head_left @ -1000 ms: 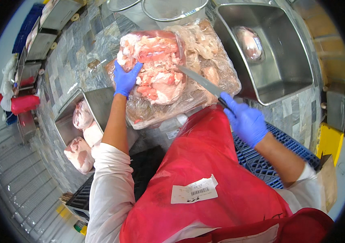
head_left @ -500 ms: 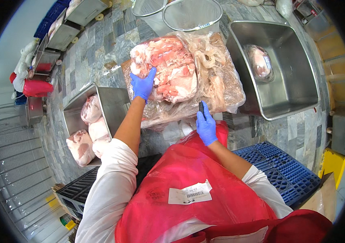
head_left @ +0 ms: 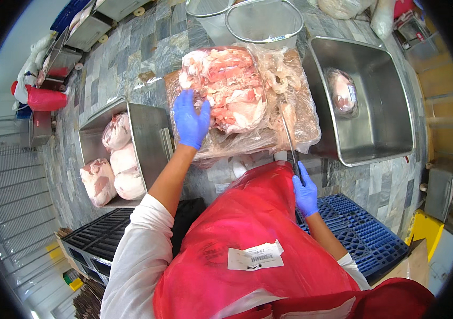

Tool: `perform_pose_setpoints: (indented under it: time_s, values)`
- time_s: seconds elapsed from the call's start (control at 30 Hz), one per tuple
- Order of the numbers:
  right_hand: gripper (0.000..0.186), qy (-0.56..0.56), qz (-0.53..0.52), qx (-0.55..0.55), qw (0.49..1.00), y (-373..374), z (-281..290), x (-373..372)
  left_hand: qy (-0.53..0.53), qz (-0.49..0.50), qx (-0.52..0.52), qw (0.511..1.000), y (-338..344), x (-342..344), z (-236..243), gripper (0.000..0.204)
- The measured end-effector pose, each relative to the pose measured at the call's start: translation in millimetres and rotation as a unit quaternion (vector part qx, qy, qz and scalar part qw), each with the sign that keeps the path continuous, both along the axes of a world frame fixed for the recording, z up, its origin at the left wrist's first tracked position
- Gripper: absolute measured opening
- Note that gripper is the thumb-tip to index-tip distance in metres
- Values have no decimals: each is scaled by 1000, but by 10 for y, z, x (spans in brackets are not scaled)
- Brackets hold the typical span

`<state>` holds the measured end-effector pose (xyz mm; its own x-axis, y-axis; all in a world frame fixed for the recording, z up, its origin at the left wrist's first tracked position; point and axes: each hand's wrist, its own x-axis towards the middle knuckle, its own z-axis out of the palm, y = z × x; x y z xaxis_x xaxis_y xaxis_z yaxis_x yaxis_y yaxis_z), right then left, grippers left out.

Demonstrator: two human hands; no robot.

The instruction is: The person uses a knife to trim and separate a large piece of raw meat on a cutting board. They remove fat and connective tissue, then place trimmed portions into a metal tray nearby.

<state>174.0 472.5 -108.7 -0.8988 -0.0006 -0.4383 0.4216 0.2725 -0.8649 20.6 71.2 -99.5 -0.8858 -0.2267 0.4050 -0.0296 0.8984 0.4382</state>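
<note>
A squarish slab of raw meat [head_left: 231,87], pink and red with creamy fat and a ragged top, lies on a film-covered brown block [head_left: 305,119] between two metal tubs [head_left: 378,125]. The gloved left hand [head_left: 190,121] spreads its grip wide at the edge; whether it touches, I cannot tell. The right hand [head_left: 305,192] has its grip closed around a knife [head_left: 290,138].

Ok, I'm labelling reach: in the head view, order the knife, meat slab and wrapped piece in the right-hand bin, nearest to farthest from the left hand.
1. Meat slab: directly beside the left hand.
2. Knife: farther right, in the right hand.
3. Wrapped piece: farthest right, inside the steel bin.
</note>
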Motion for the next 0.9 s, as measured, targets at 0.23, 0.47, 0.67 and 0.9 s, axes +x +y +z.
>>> perform_pose_setpoints:
  time_s: [0.23, 0.47, 0.67, 0.9]
  values:
    - [61, 42, 42, 1, 998, 1, 558, -536, -39, -105, -36, 993, 1169, -113, 463, 65]
    - [60, 49, 92, 28, 994, 69, 1023, -1074, -19, -72, 11, 997, 1344, -237, 177, 53]
    - [50, 179, 264, 189, 929, 350, 1279, -1376, 18, -69, 8, 997, 1135, 27, 181, 47]
    - [45, 274, 378, 315, 827, 304, 1356, -1955, 20, -47, 66, 997, 989, 239, 171, 39]
